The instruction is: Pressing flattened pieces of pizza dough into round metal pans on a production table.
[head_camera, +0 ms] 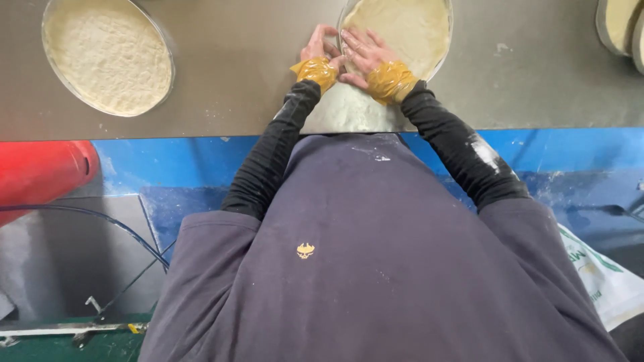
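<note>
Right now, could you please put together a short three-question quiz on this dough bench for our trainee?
1. True or false: both hands touch the same pan.
2. How many round pans of dough lie in full or part view on the metal table? A) one B) two C) at least three
3. What is wrapped round both wrists?

Key:
1. True: the left hand and right hand rest at the rim of the near pan.
2. C: also the left pan and stacked pans at the right edge.
3. Yellowish tape.

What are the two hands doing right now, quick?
Left hand: fingers curled at the rim of the dough pan; a grip cannot be told.
Right hand: open, flat on the dough.
</note>
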